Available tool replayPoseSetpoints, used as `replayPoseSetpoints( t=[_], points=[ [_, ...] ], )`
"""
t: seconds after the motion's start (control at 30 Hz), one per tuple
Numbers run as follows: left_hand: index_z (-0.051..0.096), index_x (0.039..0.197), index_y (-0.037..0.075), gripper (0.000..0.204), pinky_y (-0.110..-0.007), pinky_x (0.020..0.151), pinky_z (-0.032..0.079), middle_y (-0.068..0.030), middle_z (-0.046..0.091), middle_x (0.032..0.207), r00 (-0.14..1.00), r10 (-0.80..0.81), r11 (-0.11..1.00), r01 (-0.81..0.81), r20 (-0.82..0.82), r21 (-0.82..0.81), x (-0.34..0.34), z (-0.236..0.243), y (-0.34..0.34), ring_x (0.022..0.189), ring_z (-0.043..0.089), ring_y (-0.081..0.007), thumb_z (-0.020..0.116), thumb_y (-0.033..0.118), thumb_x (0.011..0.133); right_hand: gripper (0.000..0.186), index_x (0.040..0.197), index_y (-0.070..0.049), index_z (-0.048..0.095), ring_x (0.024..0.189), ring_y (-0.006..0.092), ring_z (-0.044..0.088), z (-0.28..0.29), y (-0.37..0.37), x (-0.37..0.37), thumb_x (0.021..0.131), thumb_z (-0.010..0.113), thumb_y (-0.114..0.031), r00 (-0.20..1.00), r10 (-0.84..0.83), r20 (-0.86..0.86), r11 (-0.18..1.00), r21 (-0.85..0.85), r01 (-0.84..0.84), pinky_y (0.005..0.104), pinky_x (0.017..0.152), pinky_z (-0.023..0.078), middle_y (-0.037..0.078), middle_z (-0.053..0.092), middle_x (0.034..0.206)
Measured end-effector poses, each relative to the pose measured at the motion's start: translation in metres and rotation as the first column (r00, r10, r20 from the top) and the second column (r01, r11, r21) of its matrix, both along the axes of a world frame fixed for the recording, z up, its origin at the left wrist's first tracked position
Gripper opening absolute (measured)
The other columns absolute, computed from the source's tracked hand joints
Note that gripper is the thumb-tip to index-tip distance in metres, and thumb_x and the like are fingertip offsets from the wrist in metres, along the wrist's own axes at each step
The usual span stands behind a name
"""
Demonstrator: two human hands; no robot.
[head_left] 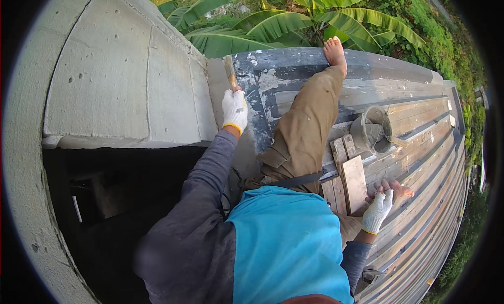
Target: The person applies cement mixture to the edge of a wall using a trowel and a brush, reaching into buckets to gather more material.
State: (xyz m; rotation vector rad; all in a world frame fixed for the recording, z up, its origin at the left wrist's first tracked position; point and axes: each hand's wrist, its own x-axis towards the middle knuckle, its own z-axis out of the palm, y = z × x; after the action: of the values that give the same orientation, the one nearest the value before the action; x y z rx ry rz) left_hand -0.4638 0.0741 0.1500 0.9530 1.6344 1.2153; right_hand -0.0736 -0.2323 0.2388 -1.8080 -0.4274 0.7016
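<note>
My left hand, in a white knit glove with a yellow cuff, grips the short wooden handle of a brush. The brush points away from me, its bristles close to the narrow grey strip between the block wall and the roof. My right hand, gloved the same way with bare fingertips, is down by my bare right foot. Its fingers look spread, holding nothing I can see. A grey bucket with a wooden-handled tool leaning in it stands beyond that hand.
A block wall rises on the left above a dark opening. Ribbed roof sheets run along the right. Wooden boards lie by the bucket. My left foot is at the far roof edge, with banana leaves beyond.
</note>
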Motion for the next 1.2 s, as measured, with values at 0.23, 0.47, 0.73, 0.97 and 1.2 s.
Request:
replayPoseSetpoints(
  t=[0.23, 0.47, 0.73, 0.97, 1.2],
  points=[
    [0.058, 0.122, 0.001, 0.038, -0.027, 0.065, 0.045, -0.0063, 0.059, 0.08, 0.924, -0.243, 0.803, 0.363, -0.295, 0.473, 0.063, 0.082, -0.082, 0.071, 0.055, -0.0128, 0.06, 0.03, 0.097, 0.04, 0.13, 0.004, 0.051, 0.069, 0.009, 0.057, 0.0, 0.009, 0.005, 0.099, 0.055, -0.021, 1.0, -0.005, -0.002, 0.998, 0.067, 0.005, 0.0193, 0.056, 0.048, 0.008, 0.064, 0.098],
    [0.047, 0.085, 0.013, 0.032, -0.027, 0.042, 0.034, 0.0029, 0.045, 0.067, 0.871, 0.283, 0.931, -0.151, 0.401, -0.331, 0.031, 0.038, -0.079, 0.048, 0.041, -0.0084, 0.06, 0.041, 0.095, 0.04, 0.13, 0.003, 0.051, 0.067, 0.0085, 0.057, -0.008, -0.003, 0.007, 0.098, 0.056, -0.02, 0.999, -0.031, 0.024, 0.999, -0.005, 0.031, 0.0193, 0.054, 0.048, 0.008, 0.064, 0.098],
    [0.06, 0.113, 0.0, 0.034, -0.035, 0.072, 0.048, -0.0099, 0.062, 0.087, 0.919, -0.243, 0.808, 0.37, -0.311, 0.459, 0.075, 0.111, -0.08, 0.078, 0.06, -0.0196, 0.057, 0.03, 0.098, 0.04, 0.13, 0.002, 0.051, 0.067, 0.0082, 0.057, -0.003, -0.013, 0.007, 0.098, 0.057, -0.021, 0.998, -0.056, 0.01, 0.998, 0.027, 0.056, 0.0192, 0.055, 0.047, 0.006, 0.064, 0.101],
    [0.053, 0.093, 0.006, 0.033, -0.032, 0.058, 0.037, -0.0007, 0.043, 0.075, 0.977, 0.158, 0.981, -0.171, -0.143, -0.09, -0.015, -0.018, -0.056, 0.065, 0.04, -0.0137, 0.053, 0.038, 0.099, 0.036, 0.13, 0.001, 0.051, 0.066, 0.0066, 0.053, -0.014, -0.02, 0.017, 0.099, 0.053, -0.016, 0.996, -0.088, -0.017, 0.996, 0.03, 0.089, 0.0186, 0.053, 0.044, 0.002, 0.062, 0.098],
    [0.056, 0.116, -0.001, 0.033, -0.03, 0.062, 0.043, -0.0054, 0.054, 0.081, 0.862, -0.313, 0.831, 0.451, -0.398, 0.324, 0.051, 0.073, -0.135, 0.068, 0.049, -0.0119, 0.057, 0.028, 0.099, 0.036, 0.129, 0.0, 0.053, 0.066, 0.007, 0.053, -0.021, -0.022, 0.022, 0.099, 0.053, -0.019, 0.995, -0.069, -0.078, 0.992, 0.097, 0.076, 0.0196, 0.055, 0.046, 0.002, 0.063, 0.1]
  ],
)
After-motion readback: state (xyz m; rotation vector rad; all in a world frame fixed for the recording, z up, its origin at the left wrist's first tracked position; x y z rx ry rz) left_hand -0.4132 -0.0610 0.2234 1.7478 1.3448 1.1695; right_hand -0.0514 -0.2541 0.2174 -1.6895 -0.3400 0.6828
